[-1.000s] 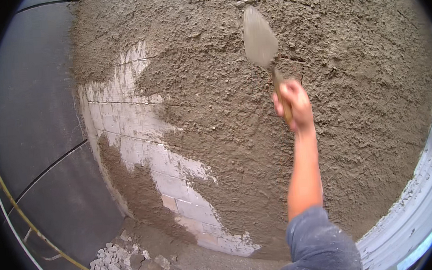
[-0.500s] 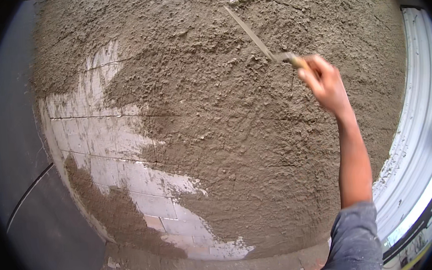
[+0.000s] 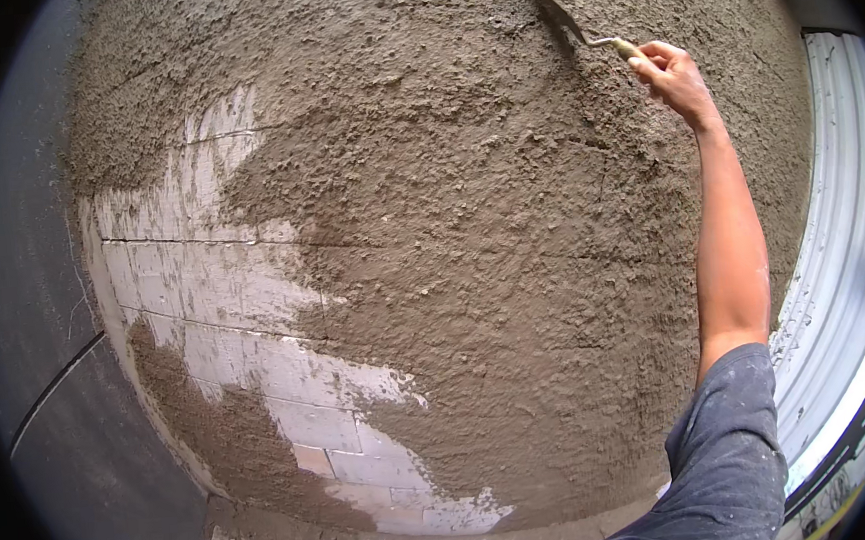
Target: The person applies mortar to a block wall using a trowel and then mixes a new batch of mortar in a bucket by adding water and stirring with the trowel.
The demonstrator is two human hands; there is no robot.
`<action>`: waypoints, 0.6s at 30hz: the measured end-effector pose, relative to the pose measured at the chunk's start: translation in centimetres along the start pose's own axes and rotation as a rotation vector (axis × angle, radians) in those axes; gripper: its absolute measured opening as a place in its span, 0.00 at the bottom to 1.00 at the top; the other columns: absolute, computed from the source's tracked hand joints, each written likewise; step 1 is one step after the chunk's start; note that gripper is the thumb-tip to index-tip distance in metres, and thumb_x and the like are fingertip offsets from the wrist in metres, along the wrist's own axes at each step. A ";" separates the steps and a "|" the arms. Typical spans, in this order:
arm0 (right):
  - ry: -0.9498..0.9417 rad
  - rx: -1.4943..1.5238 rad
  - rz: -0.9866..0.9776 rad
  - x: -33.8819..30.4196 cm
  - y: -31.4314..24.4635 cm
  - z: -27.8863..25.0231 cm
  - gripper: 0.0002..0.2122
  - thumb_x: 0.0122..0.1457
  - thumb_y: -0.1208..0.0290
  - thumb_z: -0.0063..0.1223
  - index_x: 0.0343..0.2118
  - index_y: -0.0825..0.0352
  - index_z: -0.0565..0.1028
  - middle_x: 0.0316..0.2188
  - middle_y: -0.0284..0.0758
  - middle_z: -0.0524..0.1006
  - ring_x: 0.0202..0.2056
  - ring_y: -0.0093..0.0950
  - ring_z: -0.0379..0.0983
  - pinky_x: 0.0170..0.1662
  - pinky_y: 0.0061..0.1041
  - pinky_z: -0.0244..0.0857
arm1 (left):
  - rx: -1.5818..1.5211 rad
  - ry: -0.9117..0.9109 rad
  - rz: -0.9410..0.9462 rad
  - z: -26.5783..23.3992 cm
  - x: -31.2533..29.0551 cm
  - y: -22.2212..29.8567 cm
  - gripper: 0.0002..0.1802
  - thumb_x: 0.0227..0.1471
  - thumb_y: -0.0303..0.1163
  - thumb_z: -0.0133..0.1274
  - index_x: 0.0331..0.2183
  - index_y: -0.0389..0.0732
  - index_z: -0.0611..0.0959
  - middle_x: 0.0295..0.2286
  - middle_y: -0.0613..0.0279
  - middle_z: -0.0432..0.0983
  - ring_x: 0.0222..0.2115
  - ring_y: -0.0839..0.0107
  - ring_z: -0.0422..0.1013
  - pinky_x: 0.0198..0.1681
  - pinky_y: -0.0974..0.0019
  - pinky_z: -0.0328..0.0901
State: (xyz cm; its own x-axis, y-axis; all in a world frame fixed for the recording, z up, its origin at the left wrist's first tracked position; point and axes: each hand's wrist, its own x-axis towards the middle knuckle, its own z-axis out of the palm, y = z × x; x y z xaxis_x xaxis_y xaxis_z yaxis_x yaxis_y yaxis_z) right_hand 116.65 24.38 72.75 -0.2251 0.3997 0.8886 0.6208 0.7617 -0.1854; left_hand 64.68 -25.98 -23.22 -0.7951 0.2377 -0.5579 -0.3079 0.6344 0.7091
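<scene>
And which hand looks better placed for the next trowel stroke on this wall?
Probably the right: the right hand already grips the trowel, raised close to the mortar-covered wall. The left hand is out of view.

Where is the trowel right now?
In the head view, the trowel is near the top, right of centre, in the right hand by the rough brown wall.

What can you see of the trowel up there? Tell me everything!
The trowel has a thin, dark, metal-looking blade seen almost edge-on, a bent neck and a yellowish handle gripped in the right hand. It slants up to the left, high in the picture, before the rough grey-brown wall. Whether the blade touches it isn't clear.
</scene>
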 end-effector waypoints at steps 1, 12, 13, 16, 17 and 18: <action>0.095 -0.163 -0.020 -0.2 0.6 -0.8 0.14 0.63 0.61 0.61 0.46 0.64 0.80 0.28 0.34 0.82 0.22 0.19 0.71 0.27 0.22 0.68 | -0.003 -0.001 -0.006 0.3 -0.3 -0.1 0.30 0.54 0.52 0.52 0.46 0.36 0.84 0.42 0.52 0.80 0.44 0.61 0.73 0.49 0.55 0.64; 0.117 -0.441 -0.550 -11.4 -1.6 -1.7 0.11 0.56 0.70 0.66 0.41 0.65 0.80 0.33 0.37 0.82 0.35 0.29 0.79 0.40 0.34 0.72 | -0.129 0.062 -0.132 3.8 -10.0 -6.8 0.19 0.53 0.41 0.56 0.41 0.37 0.84 0.32 0.56 0.79 0.32 0.63 0.75 0.34 0.59 0.66; 0.102 -0.413 -0.569 -12.4 -2.6 -1.5 0.11 0.56 0.70 0.66 0.41 0.65 0.80 0.33 0.37 0.82 0.35 0.29 0.79 0.40 0.34 0.72 | -0.150 0.052 -0.147 4.7 -11.0 -7.8 0.18 0.53 0.40 0.56 0.41 0.37 0.84 0.32 0.57 0.79 0.31 0.63 0.75 0.33 0.59 0.66; -0.209 -0.098 -0.637 -15.8 -4.6 2.5 0.12 0.49 0.76 0.69 0.38 0.67 0.80 0.31 0.37 0.81 0.32 0.32 0.78 0.37 0.34 0.72 | -0.229 0.067 -0.218 5.5 -15.3 -12.4 0.15 0.53 0.37 0.57 0.39 0.37 0.84 0.29 0.58 0.79 0.28 0.64 0.75 0.29 0.60 0.67; -0.274 -0.029 -0.682 -17.0 -5.6 4.1 0.12 0.48 0.77 0.69 0.37 0.67 0.80 0.30 0.37 0.81 0.31 0.32 0.78 0.36 0.34 0.72 | -0.258 0.068 -0.241 5.8 -16.8 -13.9 0.14 0.52 0.36 0.58 0.39 0.37 0.84 0.28 0.58 0.79 0.27 0.64 0.75 0.28 0.60 0.67; -0.366 0.002 -0.695 -18.1 -6.5 5.9 0.13 0.47 0.77 0.69 0.37 0.66 0.80 0.28 0.36 0.80 0.29 0.33 0.78 0.34 0.33 0.72 | -0.285 0.076 -0.270 5.8 -18.4 -15.7 0.13 0.52 0.35 0.58 0.38 0.37 0.84 0.27 0.58 0.79 0.26 0.64 0.76 0.26 0.61 0.67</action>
State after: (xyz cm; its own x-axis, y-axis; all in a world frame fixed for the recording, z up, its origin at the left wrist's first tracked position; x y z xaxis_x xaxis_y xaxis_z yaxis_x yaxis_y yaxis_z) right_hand 112.27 15.17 55.43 -0.7947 -0.0266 0.6064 0.2458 0.8993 0.3616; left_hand 87.15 -36.03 -26.63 -0.6988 0.0290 -0.7147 -0.6353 0.4342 0.6387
